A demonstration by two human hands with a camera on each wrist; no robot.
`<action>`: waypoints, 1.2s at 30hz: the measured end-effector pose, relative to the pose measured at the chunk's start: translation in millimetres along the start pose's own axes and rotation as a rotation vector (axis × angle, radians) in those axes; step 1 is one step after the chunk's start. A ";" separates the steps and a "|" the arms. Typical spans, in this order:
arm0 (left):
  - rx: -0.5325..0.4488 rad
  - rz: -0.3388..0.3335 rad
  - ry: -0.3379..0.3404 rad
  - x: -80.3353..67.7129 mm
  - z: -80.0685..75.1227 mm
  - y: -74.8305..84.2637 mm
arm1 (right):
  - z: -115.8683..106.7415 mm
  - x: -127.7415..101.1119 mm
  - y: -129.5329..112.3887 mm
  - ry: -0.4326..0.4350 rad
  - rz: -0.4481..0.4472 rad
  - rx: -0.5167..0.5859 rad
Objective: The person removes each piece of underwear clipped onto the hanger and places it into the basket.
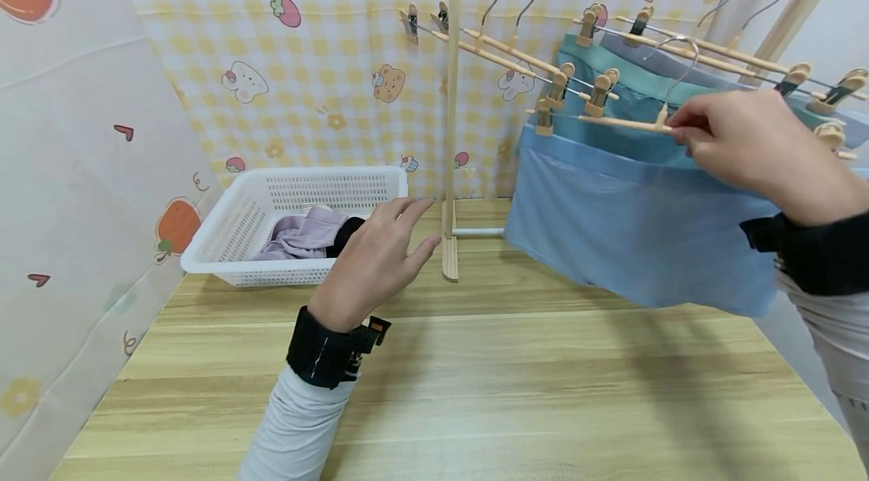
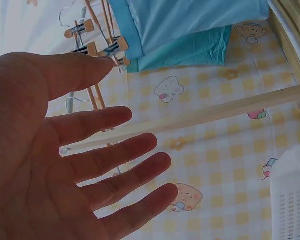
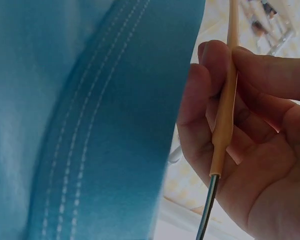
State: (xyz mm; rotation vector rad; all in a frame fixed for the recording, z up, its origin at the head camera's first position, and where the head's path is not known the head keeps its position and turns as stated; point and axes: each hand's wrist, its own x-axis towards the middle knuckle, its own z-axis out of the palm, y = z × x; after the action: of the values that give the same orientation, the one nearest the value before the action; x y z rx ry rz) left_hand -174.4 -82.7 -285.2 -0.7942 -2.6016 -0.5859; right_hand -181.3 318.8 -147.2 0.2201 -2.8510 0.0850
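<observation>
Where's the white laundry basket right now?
In the head view, the white basket sits left on the table, against the wall, beyond the open left hand.

2 hands: left hand [image 1: 370, 258], right hand [image 1: 743, 145]. 1 white basket [image 1: 224, 236]. 1 wooden rack [image 1: 451, 119]. 5 hangers with clips, 1 of them [image 1: 611, 121] off the rail. 1 light blue cloth [image 1: 631, 232], 1 teal cloth [image 1: 627, 100]. 1 purple cloth [image 1: 302, 232] in basket. 1 bench [image 1: 516, 390].
</observation>
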 end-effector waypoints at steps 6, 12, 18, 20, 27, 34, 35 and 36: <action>-0.002 -0.007 0.001 -0.7 -1.3 0.6 | 11.2 -18.7 -9.3 -0.001 -0.048 0.015; 0.000 -0.003 0.011 -0.4 -2.2 0.1 | 21.6 -30.9 -21.6 -0.011 -0.076 0.058; -0.051 -0.010 0.038 -1.1 -4.3 0.0 | 28.2 -39.2 -39.5 0.046 -0.155 0.116; -0.094 -0.027 0.052 -1.9 -6.1 0.5 | 29.6 -41.2 -47.5 0.070 -0.179 0.136; -0.242 -0.009 0.214 -0.1 -11.5 1.6 | 37.5 -45.6 -78.3 0.169 -0.266 0.221; -0.366 0.063 0.386 -0.8 -17.5 2.5 | 52.7 -42.9 -102.0 0.255 -0.371 0.321; -0.377 0.073 0.406 -1.1 -18.5 2.3 | 54.5 -43.0 -104.8 0.259 -0.373 0.337; -0.382 0.083 0.428 -1.3 -19.4 1.8 | 56.4 -43.3 -107.6 0.263 -0.375 0.351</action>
State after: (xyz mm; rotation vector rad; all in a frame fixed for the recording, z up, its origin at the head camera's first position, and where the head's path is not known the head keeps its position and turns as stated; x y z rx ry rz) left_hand -168.1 -91.3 -268.8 -0.7792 -2.0845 -1.1134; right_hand -138.5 214.3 -209.5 0.7498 -2.4684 0.4971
